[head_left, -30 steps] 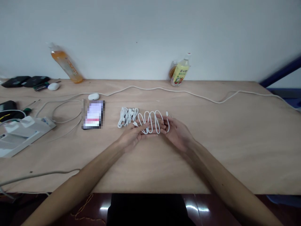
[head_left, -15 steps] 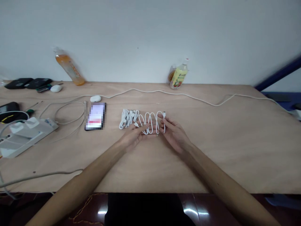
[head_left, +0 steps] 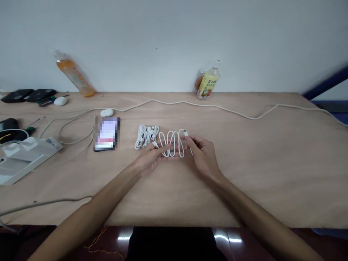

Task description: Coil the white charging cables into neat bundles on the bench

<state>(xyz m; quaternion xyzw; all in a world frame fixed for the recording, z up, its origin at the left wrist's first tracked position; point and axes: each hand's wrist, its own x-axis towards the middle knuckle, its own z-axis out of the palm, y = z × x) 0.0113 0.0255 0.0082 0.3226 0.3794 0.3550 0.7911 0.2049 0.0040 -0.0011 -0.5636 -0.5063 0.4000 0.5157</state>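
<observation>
A white USB cable (head_left: 172,144), loosely coiled in several loops, stretches between my two hands above the table. My left hand (head_left: 153,156) grips the loops with its thumb on top and its fingers beneath; one white connector sticks out by the thumb's left side. Between thumb and fingers, my right hand (head_left: 200,151) pinches the cable's other end, where a plug with a metal tip points up and away. Just behind my left hand lies a bundle of white cables (head_left: 146,136), folded into several coils.
A phone (head_left: 107,134) and a white earbud case (head_left: 107,112) lie to the left. Further left stands a white power strip (head_left: 32,156) with cords. A long pale cable (head_left: 185,103) crosses the back. An orange drink bottle (head_left: 77,79) and a yellow-labelled bottle (head_left: 208,82) stand by the wall.
My right hand has turned at the wrist, its back now more toward me, and the held plug has tilted left. The loops have drawn slightly closer together. The camera view has shifted a little.
</observation>
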